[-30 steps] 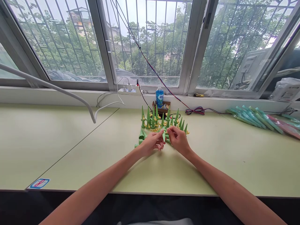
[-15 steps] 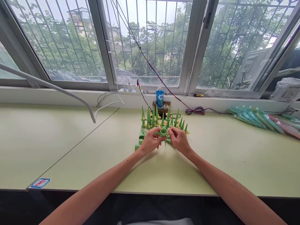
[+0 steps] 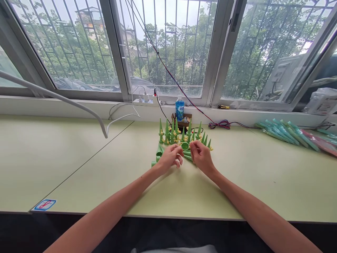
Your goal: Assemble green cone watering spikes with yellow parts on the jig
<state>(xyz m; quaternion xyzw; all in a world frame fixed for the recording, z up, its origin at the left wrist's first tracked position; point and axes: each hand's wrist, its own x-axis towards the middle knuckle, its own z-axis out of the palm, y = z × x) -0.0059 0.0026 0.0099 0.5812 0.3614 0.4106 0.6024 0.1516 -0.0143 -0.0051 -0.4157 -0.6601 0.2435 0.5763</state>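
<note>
Both hands meet at the middle of a pale green table (image 3: 237,182). My left hand (image 3: 170,159) and my right hand (image 3: 201,156) pinch one green plastic cone (image 3: 185,146) between their fingertips, with its round open end facing me. Just behind it, several green cones with yellow fittings (image 3: 173,133) stand upright in a cluster. More green cones (image 3: 158,151) lie flat to the left of my left hand.
A blue-labelled bottle (image 3: 179,108) and a small brown box (image 3: 184,121) stand by the window sill. Red and black wires (image 3: 219,123) run along the back. Packed green items in bags (image 3: 286,133) lie at the right. A white cable (image 3: 79,105) hangs at the left.
The cone between my fingers has been turned from lying sideways to showing its round open end, and both hands have shifted slightly away from me towards the standing cluster.
</note>
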